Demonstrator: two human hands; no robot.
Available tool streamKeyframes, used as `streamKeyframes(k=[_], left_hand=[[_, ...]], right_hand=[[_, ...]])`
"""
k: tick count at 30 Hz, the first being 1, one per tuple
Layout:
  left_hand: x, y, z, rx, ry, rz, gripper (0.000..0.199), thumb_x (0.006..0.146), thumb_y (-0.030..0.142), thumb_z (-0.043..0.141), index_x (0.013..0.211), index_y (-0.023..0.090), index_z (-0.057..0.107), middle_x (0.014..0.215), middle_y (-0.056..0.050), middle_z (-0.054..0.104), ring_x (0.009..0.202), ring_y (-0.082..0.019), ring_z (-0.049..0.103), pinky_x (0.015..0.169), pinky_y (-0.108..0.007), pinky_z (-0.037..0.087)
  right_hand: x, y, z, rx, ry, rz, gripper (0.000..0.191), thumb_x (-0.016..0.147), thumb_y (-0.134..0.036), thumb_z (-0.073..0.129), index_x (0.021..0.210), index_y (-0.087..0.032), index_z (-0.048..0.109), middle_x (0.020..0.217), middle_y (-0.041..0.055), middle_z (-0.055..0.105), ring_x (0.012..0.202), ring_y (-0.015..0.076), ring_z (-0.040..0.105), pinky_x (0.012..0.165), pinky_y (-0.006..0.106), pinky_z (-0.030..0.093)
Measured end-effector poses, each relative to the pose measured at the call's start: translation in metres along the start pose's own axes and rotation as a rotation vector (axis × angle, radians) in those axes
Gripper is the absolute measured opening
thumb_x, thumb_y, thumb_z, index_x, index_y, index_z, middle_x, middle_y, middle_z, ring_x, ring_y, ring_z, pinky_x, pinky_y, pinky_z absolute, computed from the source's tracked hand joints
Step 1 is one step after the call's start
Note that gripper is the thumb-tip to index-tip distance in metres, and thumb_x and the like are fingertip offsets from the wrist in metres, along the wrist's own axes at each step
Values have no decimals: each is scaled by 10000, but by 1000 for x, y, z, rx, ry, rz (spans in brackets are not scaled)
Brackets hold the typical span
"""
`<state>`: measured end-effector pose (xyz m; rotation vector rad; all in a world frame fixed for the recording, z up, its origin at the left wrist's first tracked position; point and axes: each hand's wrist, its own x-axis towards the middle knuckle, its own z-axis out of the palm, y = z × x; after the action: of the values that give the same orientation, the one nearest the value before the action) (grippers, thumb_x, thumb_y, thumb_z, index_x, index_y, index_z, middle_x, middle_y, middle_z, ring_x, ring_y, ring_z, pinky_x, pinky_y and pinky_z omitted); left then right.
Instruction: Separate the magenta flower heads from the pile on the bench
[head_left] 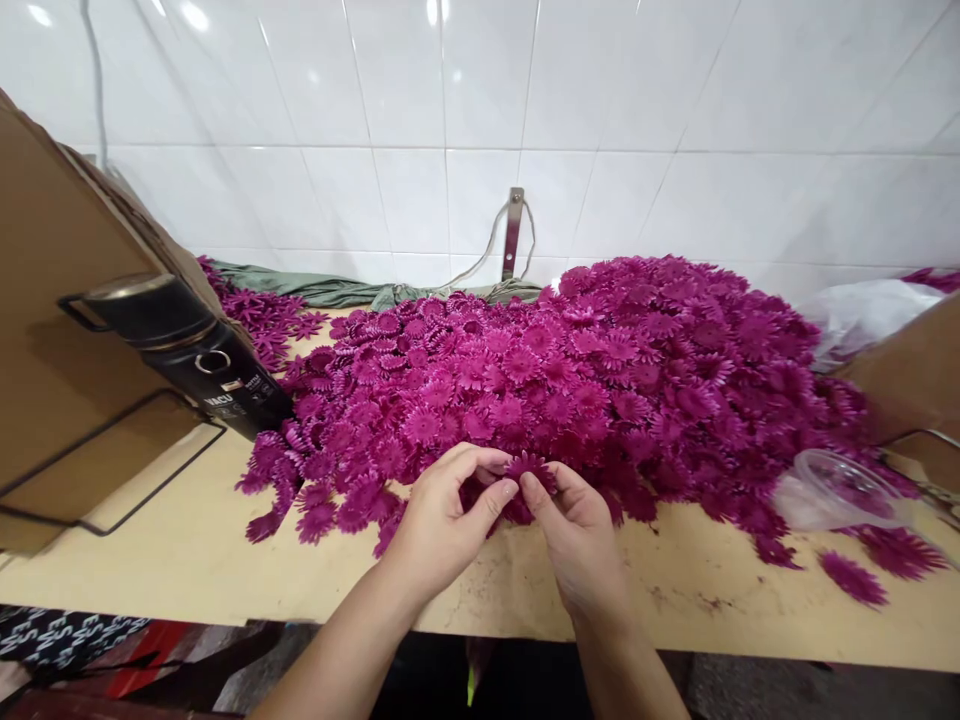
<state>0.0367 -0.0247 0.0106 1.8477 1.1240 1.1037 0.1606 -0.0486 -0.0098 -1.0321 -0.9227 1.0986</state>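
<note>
Between my two hands is a magenta artificial flower head (pixel 529 466), held just in front of a large heap. My left hand (pixel 450 510) pinches its left side between thumb and fingers. On the opposite side, my right hand (pixel 574 520) grips it with the thumb on top and the fingers curled beneath. The heap of magenta flower heads (pixel 517 380) spreads wide over the pale yellow table (pixel 525 590). My fingers hide part of the held flower's underside.
A black vacuum flask (pixel 210 350) stands tilted-looking at left beside cardboard (pixel 75 300) and a black wire stand (pixel 157 490). At right are a clear plastic tub (pixel 847 490), loose petal pieces (pixel 853 578) and a brown box (pixel 915 370). A green cloth (pixel 300 285) lies along the tiled wall (pixel 487 90).
</note>
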Motion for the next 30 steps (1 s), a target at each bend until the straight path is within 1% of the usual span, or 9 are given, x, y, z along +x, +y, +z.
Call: streamKeyframes(k=[3,7,10,14,19,26,28,29,30], left_hand=[[0,-2,4,-48,-3,-11,138,785,203,543,883,178,637,846,-50,651,776,-155,615,712,-277,516],[0,2,3,-51,54,30,158,771,174,552,902,180,640,853,-48,641,774,-150,608,732,-280,511],[1,6,2,-59,17,33,114,760,157,559,813,179,657,805,-41,640,753,-148,610,710,-267,507],[4,4,1,-50,1,-24,68,740,173,589,756,180,655,746,-27,648,715,-153,617,669,-263,496],[6,-1,1,96,82,9,152,769,154,517,640,189,590,643,-3,624,642,-151,585,642,-283,446],[8,11,5,145,195,127,178,780,126,475,626,200,525,648,3,579,660,-147,552,648,-277,427],[17,7,-7,153,292,123,180,777,132,468,616,202,506,640,4,562,647,-144,536,632,-268,422],[22,3,-16,164,377,95,176,778,144,465,616,205,494,636,7,550,637,-144,526,625,-266,418],[28,-2,-27,172,515,48,164,769,161,473,611,207,482,615,13,529,605,-141,505,597,-262,408]], right_hand=[[-1,2,0,-79,21,-16,265,725,-415,653,637,-188,549,624,-14,538,612,126,475,582,264,430],[1,4,-1,-187,17,-38,325,760,-434,609,598,-186,476,594,-33,450,576,107,394,538,249,364],[3,3,0,-195,-7,-28,335,772,-457,589,610,-186,477,581,-44,395,561,101,352,513,239,333],[1,1,1,-153,-65,-30,378,792,-520,533,614,-191,477,592,-32,404,566,109,367,505,236,352],[-4,0,1,-217,-141,-36,335,807,-470,532,635,-194,454,627,-22,437,588,114,399,553,252,380],[-11,-15,10,-418,-26,-226,325,810,-359,525,565,-206,379,539,-51,330,506,98,337,467,233,289],[-21,-16,10,-432,-60,-249,328,812,-331,528,555,-206,365,530,-51,338,495,97,350,456,229,287],[-26,-15,8,-439,-104,-256,325,813,-314,531,554,-204,369,531,-47,356,500,99,370,465,229,300],[-31,-12,6,-444,-156,-261,317,815,-298,536,555,-200,384,539,-40,385,515,104,399,483,232,320]])
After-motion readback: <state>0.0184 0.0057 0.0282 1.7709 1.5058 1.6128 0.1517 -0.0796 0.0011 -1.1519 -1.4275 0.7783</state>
